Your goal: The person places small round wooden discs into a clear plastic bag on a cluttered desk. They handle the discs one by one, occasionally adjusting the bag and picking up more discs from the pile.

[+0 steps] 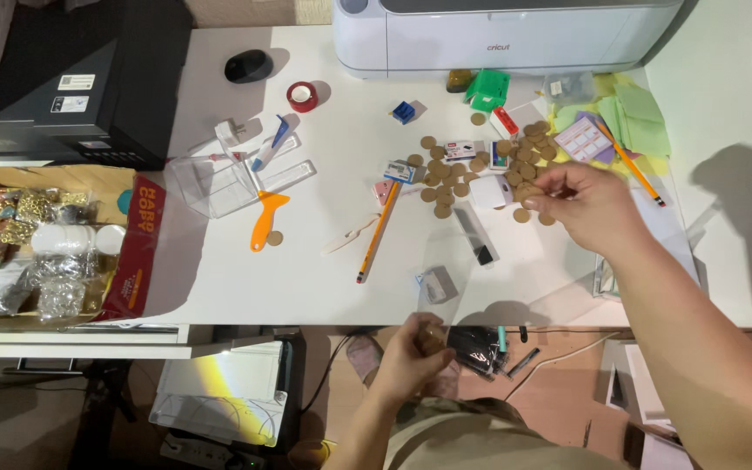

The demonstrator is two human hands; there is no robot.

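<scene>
Fingers [543, 193] of the right hand [587, 204] pinch round wooden discs [446, 178] before the white cutting machine [506, 35], while the left hand [411, 352] cups gathered discs below the table edge [306, 322]

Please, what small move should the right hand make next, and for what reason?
Probably close the fingers on one of the round brown discs and lift it. The right hand hovers right over the scattered pile on the white table, while the left hand waits at the table edge, apparently already holding something small.
</scene>
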